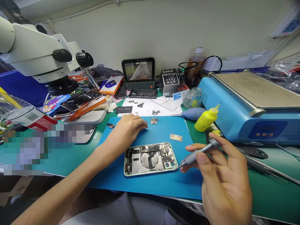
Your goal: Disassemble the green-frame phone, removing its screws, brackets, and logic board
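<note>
My right hand (225, 178) grips a grey metal precision screwdriver (192, 157), its tip at the corner of an opened phone housing (145, 159) by the camera lenses. The housing lies flat on a blue mat (110, 179), with its circuit board and round charging coil exposed. Beyond it, my left hand (131, 129) reaches down to the mat with fingertips pressed together beside tiny parts; anything between them is too small to make out. Just past those fingers lies a small metal shield plate (154, 121). To the right is a flat metallic strip (176, 137).
A microscope (47, 56) overhangs the left side. A phone battery (124, 109) and small parts lie on white paper behind the mat. At the right stand a yellow dropper bottle (206, 119), a blue air blower (193, 113), a glass jar (194, 97) and a blue heating plate unit (234, 115).
</note>
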The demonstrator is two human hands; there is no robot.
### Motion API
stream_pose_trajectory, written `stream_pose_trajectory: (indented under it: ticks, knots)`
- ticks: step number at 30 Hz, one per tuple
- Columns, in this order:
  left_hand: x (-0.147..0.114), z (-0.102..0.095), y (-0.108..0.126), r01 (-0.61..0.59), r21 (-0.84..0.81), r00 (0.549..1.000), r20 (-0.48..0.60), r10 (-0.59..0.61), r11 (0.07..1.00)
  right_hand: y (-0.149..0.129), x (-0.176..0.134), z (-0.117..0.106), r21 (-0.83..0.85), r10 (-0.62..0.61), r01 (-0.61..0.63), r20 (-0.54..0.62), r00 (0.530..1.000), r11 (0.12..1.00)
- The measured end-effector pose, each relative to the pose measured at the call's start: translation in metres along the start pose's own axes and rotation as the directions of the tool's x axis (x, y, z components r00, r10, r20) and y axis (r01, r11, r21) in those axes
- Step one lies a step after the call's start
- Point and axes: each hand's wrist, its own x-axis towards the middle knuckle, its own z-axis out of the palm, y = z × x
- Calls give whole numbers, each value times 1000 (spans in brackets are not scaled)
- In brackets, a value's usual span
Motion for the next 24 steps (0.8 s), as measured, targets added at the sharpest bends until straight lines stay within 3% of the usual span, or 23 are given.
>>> stream_pose_trajectory:
  ticks: [5,9,12,16,20,24]
  knots:
    - [0,-5,4,16,2,999,-51,-15,1000,2,1,1,12,2,-2,5,1000,1000]
    - [-20,-18,21,30,-17,992,-122,-32,999,1,-1,0,24,17,-17,-21,1000,1000]
    - [-48,-19,37,-4,-68,997,-74,-1,998,1,-1,-1,27,25,-23,-55,998,999]
    - [-83,-5,44,-23,-101,999,28,26,995,1,0,-1,18,12,-11,-71,997,1000]
    - [-99,7,38,6,-117,998,60,1,993,1,1,1,12,29,-28,-85,996,1000]
    - [-108,7,34,32,-152,998,56,-23,988,-1,2,3,-12,49,-50,-101,994,999]
